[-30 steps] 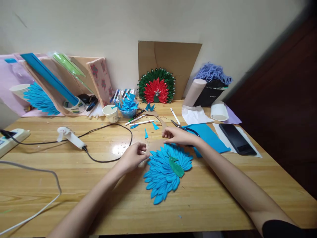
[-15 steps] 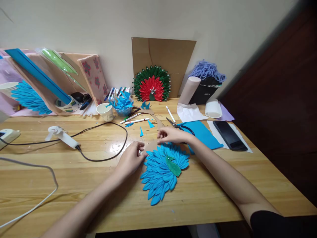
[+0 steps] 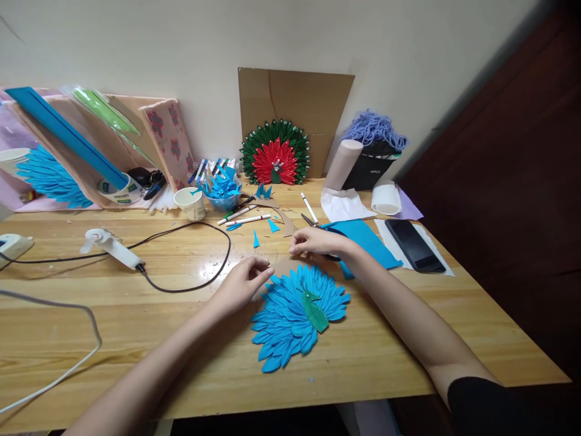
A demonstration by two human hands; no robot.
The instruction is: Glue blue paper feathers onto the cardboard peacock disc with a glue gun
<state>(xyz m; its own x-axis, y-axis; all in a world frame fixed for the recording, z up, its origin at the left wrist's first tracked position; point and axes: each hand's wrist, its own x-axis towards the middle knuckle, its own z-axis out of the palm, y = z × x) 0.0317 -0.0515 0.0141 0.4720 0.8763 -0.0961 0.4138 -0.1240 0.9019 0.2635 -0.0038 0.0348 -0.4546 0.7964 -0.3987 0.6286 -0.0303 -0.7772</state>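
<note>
A peacock craft (image 3: 281, 324) of layered blue petals lies in front of me, with a green bird body (image 3: 315, 312) fixed on it. Along its far side a strip of bare cardboard backing (image 3: 285, 264) shows. My left hand (image 3: 242, 281) pinches the backing's left end between thumb and fingers. At the strip's right end, the fingertips of my right hand (image 3: 315, 241) are closed on the edge, the wrist arching over the far right petals. Scissors (image 3: 313, 221) with dark handles lie just beyond my right hand, partly hidden by it, on blue sheet material (image 3: 370, 242).
A white glue gun (image 3: 113, 248) with a looping black cord lies left. Behind are a paper cup (image 3: 190, 204), a bowl of blue scraps (image 3: 221, 194), markers (image 3: 247, 219) and a red-green peacock (image 3: 275, 154) against cardboard. A phone (image 3: 414, 245) lies right.
The peacock craft has turned slightly clockwise, its lower petals swinging left and its green body more upright. Both hands stay at the backing. The whole view has shifted a little.
</note>
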